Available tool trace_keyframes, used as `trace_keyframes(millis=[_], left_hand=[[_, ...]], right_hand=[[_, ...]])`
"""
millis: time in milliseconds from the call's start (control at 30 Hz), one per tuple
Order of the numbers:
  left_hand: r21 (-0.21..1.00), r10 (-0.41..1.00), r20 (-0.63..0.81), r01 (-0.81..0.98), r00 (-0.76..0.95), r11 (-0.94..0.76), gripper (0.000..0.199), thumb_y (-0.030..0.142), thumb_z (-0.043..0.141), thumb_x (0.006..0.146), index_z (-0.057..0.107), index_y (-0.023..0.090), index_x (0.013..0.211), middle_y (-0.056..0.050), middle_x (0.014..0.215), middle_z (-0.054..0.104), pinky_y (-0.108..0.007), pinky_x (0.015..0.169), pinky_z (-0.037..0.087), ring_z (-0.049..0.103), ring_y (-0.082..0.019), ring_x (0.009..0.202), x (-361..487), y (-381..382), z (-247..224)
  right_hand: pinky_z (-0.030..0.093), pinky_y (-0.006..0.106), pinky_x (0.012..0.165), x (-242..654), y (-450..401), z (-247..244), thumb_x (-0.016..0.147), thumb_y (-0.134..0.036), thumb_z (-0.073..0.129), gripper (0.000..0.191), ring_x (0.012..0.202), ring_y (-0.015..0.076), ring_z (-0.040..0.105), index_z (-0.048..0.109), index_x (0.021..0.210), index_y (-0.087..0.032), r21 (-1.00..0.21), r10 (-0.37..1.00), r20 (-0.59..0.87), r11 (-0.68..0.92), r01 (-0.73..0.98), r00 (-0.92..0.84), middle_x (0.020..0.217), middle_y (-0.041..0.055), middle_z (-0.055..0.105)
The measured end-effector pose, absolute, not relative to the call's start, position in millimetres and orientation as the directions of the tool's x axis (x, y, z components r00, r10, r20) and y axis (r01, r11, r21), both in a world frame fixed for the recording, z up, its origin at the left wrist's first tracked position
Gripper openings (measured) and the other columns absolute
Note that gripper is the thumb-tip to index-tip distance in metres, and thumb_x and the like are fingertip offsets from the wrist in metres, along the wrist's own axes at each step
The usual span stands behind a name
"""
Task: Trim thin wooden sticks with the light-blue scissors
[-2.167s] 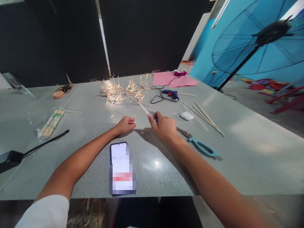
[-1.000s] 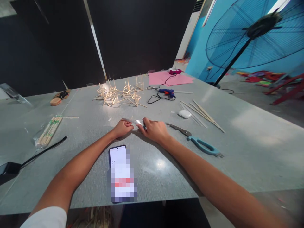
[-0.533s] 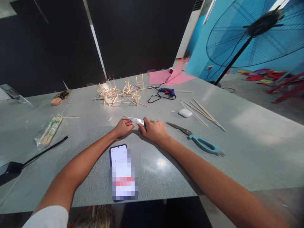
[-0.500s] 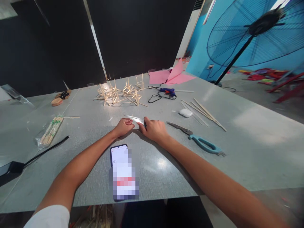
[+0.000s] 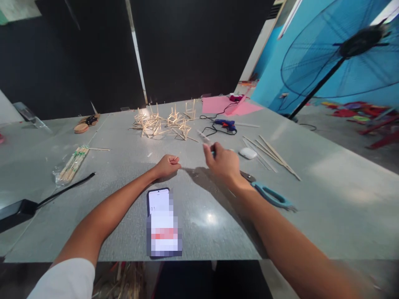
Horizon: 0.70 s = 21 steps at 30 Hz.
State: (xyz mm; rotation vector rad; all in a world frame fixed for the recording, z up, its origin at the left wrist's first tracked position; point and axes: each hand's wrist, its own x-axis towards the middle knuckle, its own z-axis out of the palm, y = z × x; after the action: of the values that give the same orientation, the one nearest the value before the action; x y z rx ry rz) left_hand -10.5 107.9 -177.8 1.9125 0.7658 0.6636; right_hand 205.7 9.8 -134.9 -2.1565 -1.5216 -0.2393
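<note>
My left hand (image 5: 168, 166) rests on the table with its fingers curled into a pinch; whatever they may hold is hidden. My right hand (image 5: 222, 162) is raised a little above the table, wrapped around what looks like a utility knife (image 5: 204, 135), its pale blade pointing up and left and its handle mostly covered. Beneath my right wrist lies a pair of scissors (image 5: 271, 197) with blue handles. In front of my left hand a phone (image 5: 162, 216) lies face up, its screen lit and partly blurred. Several small frames of thin sticks (image 5: 149, 124) stand farther back.
At the back are a blue glue gun (image 5: 226, 124) with a black cord and pink sheets (image 5: 215, 105). A white case (image 5: 248, 153) and loose sticks (image 5: 277, 155) lie right. Packed chopsticks (image 5: 73, 164) and a black cable (image 5: 65, 191) lie left. A fan (image 5: 361, 41) stands beyond.
My right hand has lifted the knife away from my left hand, moving right and slightly up, over the scissors. My left hand stays closed in nearly the same spot. The view has shifted slightly.
</note>
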Motion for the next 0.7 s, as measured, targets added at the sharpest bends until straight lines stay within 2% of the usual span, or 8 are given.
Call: trace_keyframes(millis=[100,400,533,700], left_hand=[[0.906,0.754,0.119,0.241,0.646,-0.349,0.034,0.025,0.056,0.068,0.022,0.022,0.063,0.007,0.061,0.019,-0.027,0.057,0.011,0.016,-0.007,0.056,-11.2,107.9,-177.0],[0.905,0.785,0.133,0.249,0.605,-0.345,0.032,0.029,0.058,0.067,0.028,0.021,0.061,0.006,0.059,0.025,-0.026,0.058,0.018,0.022,-0.008,0.058,-8.1,104.3,-173.1],[0.91,0.779,0.12,0.246,0.615,-0.333,0.026,0.03,0.058,0.067,0.036,0.02,0.057,0.005,0.056,0.033,-0.026,0.058,0.023,0.028,-0.009,0.059,-6.3,104.6,-171.0],[0.911,0.796,0.118,0.255,0.593,-0.324,0.031,0.032,0.06,0.066,0.034,0.02,0.054,0.005,0.054,0.031,-0.026,0.057,0.024,0.027,-0.009,0.057,-4.3,105.6,-170.0]], right_hand=[[0.023,0.032,0.059,184.4,7.3,-146.7,0.104,-0.063,0.025,0.061,0.069,0.0258,0.067,0.064,0.106,-0.017,-0.214,0.9,0.348,-0.194,0.957,0.26,0.082,0.0134,0.075],[0.026,0.031,0.059,163.1,6.7,-158.1,0.105,-0.062,0.025,0.057,0.078,0.0272,0.073,0.062,0.109,-0.019,-0.097,0.965,0.254,-0.044,0.994,0.067,0.089,0.0107,0.078],[0.03,0.03,0.061,159.4,9.0,-160.5,0.105,-0.062,0.023,0.059,0.08,0.0289,0.074,0.061,0.111,-0.018,-0.082,0.974,0.221,-0.027,0.996,0.044,0.09,0.0123,0.078],[0.032,0.031,0.063,158.2,8.3,-165.4,0.105,-0.062,0.021,0.061,0.081,0.0297,0.074,0.062,0.11,-0.017,-0.098,0.972,0.231,-0.017,0.995,0.039,0.089,0.0138,0.077]])
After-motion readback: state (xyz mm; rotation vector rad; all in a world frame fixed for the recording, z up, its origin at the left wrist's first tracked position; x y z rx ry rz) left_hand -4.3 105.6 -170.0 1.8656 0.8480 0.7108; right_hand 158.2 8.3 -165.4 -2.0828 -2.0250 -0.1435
